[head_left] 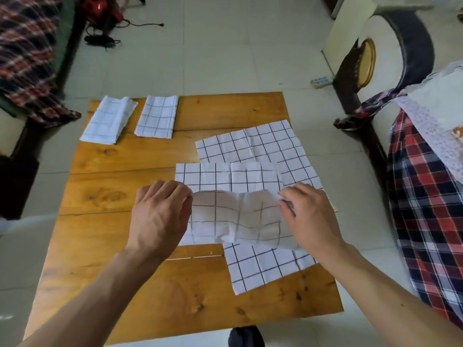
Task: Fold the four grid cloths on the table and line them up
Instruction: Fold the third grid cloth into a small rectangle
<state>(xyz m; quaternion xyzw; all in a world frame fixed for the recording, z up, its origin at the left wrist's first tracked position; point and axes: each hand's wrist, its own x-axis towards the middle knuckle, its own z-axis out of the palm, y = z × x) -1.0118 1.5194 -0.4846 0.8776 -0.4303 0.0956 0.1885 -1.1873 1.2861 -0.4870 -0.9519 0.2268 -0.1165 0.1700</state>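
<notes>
Two folded white grid cloths lie side by side at the table's far left: one (109, 120) and another (157, 116). A third grid cloth (263, 149) lies spread flat on the right half of the wooden table (120, 156). On top of it, a fourth grid cloth (235, 216) is partly folded over, its near half lifted and billowing. My left hand (160, 216) pinches its left corner and my right hand (308, 216) pinches its right corner, both a little above the table.
A sofa with a red plaid cloth (431, 209) stands close on the right. A plaid blanket (27, 56) hangs at the far left. Cables and a red object (102, 11) lie on the tiled floor beyond the table.
</notes>
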